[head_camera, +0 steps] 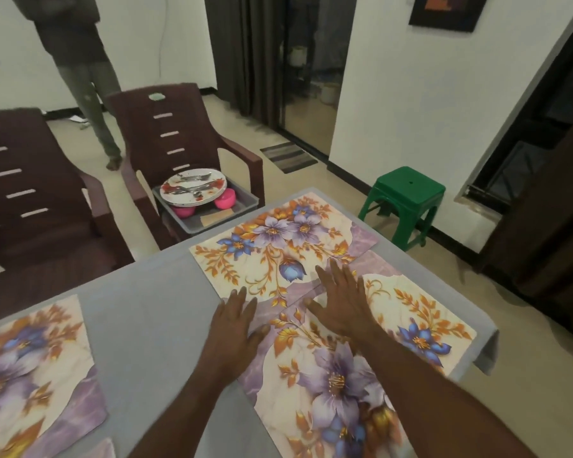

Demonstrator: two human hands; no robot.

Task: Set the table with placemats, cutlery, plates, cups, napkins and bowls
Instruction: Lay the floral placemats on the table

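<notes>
Three floral placemats lie on the grey table [146,309]: a far one [272,246], a near right one [328,375] and a left one [30,365]. My left hand [234,325] lies flat, fingers spread, on the near corner of the far mat and the edge of the near right mat. My right hand [341,299] presses flat on the near right mat where the two mats meet. Neither hand holds anything. A grey tray [242,206] on a chair seat carries stacked plates [192,190] with cutlery [192,185] on top, pink bowls [225,198] and a brown napkin [217,218].
Two brown plastic chairs [30,200] stand at the table's far side. A green stool [407,200] sits to the right of the table. A person [80,61] stands beyond the chairs. A fourth mat's corner [100,449] shows at the bottom left.
</notes>
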